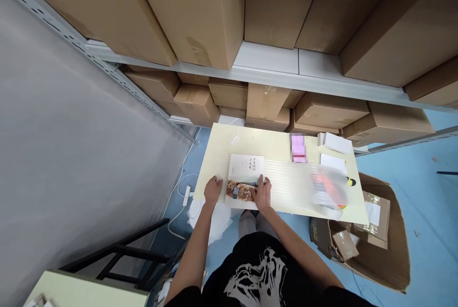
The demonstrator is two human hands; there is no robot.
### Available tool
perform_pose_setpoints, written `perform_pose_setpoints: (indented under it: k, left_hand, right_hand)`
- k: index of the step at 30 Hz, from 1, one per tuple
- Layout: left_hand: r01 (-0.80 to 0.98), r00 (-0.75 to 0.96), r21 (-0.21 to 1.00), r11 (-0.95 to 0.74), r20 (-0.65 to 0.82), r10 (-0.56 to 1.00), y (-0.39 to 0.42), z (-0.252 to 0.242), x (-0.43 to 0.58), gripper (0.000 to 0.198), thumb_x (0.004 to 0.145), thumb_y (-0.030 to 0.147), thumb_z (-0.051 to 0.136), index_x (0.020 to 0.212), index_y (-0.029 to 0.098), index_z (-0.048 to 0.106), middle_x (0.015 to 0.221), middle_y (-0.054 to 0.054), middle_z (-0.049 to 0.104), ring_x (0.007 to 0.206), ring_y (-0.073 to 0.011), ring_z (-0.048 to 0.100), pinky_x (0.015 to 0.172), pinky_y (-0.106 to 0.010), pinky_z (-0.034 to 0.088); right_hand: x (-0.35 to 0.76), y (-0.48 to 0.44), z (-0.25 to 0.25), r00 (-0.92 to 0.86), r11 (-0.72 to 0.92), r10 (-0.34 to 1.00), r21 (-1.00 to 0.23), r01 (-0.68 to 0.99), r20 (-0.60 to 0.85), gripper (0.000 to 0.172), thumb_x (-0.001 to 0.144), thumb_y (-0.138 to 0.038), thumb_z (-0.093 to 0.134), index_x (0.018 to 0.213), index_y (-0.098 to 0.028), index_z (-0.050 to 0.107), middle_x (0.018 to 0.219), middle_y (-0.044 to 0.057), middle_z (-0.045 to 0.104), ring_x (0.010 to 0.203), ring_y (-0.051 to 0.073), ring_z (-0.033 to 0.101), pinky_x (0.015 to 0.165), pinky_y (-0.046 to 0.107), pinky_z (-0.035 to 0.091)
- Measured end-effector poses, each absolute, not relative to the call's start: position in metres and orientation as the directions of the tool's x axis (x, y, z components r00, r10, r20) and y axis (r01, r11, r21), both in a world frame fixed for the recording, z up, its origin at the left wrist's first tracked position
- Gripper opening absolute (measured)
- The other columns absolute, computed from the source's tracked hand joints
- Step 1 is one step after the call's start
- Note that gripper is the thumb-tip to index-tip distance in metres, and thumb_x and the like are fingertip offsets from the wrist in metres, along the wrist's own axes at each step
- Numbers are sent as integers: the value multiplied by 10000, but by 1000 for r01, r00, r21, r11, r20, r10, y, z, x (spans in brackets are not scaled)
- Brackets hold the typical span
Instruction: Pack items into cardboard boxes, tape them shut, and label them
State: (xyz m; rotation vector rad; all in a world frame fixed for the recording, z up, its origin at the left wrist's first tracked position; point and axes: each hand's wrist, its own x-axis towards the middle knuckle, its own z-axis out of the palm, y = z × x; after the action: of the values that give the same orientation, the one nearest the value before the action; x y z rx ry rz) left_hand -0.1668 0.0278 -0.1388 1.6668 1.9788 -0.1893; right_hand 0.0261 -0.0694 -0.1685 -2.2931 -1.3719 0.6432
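The book (246,168) lies on the table (215,154) under your right hand (263,195), thumb and fingers apart on the cover. Your left hand (213,190) curls just beside the book; whether it grips anything, I cannot tell. Translucent wrap (286,183) lies right of your right hand, a pink item (298,147) farther forward.

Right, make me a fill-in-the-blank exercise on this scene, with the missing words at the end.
1. The right hand is on the book, while the ____ hand is beside it.
2. In this view, the pink item lies on the book's ____ side.
3. The floor is ____.
4. The person's shirt is ____ with a pale print.

Missing words: left; right; blue; black.
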Motion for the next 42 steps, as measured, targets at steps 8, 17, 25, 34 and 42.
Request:
perform_pose_setpoints:
  k: [8, 17, 25, 34, 42]
  left_hand:
    - [952, 45, 286, 107, -476, 878, 17, -125, -150, 196, 885, 316, 432, 969, 200, 565, 956, -80, 678, 924, -219, 625, 704, -272, 417]
    - [955, 68, 290, 63, -422, 904, 23, -125, -168, 231, 905, 222, 357, 1017, 155, 548, 942, -104, 654, 920, -220, 622, 743, -296, 445]
    - [857, 407, 461, -229, -336, 849, 10, -119, -131, 141, 869, 251, 467, 914, 222, 597, 1131, -47, 581, 1114, -177, 507, 869, -258, 437]
    - [889, 245, 450, -81, -319, 916, 3, -134, -112, 326, 835, 132, 438, 1151, 185, 501, 1202, -104, 507, 1105, -208, 502, 915, -339, 418]
    - [914, 17, 366, 177, -468, 884, 11, -146, -119, 512, 706, 292, 663, 1131, 120, 435, 1066, -148, 556, 1056, -284, 548, 835, -344, 430]
  right_hand:
    - [44, -37, -177, 628, -719, 663, -580, 383, -407, 406, 675, -344, 617, 1012, -164, 478, 1011, 167, 566, 977, 326, 544, 790, 410, 441]
    - [64, -37, -166, 547, -735, 657, -604, 308, -519, 174, 767, -369, 548, 791, -225, 456, 667, 20, 587, 643, 223, 600, 545, 286, 397]
    - [72, -50, -166, 516, -738, 654, -619, 271, -554, 125, 781, -306, 522, 854, -206, 502, 713, 46, 640, 687, 224, 624, 568, 279, 416]
    - [51, -58, -170, 604, -691, 657, -681, 243, -451, 363, 786, -334, 494, 1099, -149, 481, 1021, 148, 613, 981, 270, 579, 736, 336, 474]
    - [40, -52, -175, 649, -701, 637, -662, 265, -415, 342, 748, -280, 499, 1060, -147, 548, 973, 157, 545, 1040, 315, 512, 841, 405, 424]
